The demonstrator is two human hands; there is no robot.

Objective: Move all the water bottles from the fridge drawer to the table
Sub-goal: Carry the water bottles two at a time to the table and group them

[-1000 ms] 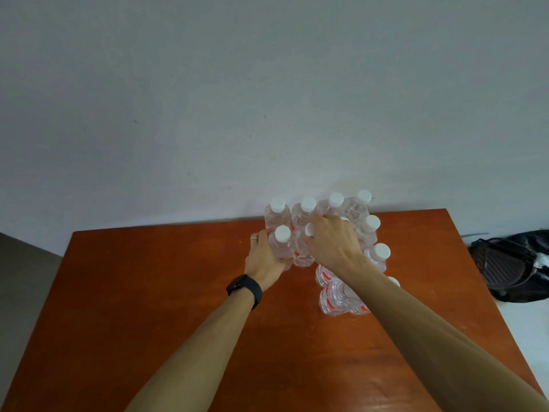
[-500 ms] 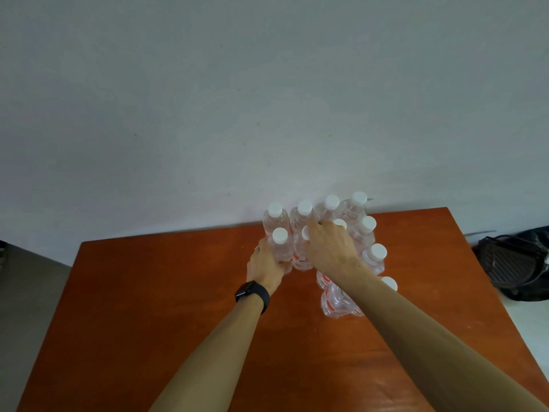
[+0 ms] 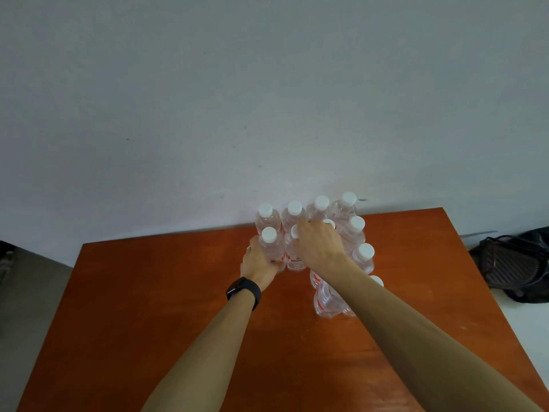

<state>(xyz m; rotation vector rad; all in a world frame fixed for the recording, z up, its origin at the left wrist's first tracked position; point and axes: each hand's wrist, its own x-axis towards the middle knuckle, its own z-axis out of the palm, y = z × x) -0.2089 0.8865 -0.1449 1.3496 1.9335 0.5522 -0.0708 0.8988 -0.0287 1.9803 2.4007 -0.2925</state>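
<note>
The water bottles (image 3: 346, 214) stand upright, closely packed, at the far edge of the tabletop (image 3: 148, 307). The left hand (image 3: 260, 260) has its grip closed round the body of the front-left bottle (image 3: 272, 248). The right hand (image 3: 320, 248) lies over the middle bottles; whether its grip holds one cannot be told. Full bottles are likely heavy, with thin, smooth walls that yield; the body's middle seems the firmest hold.
</note>
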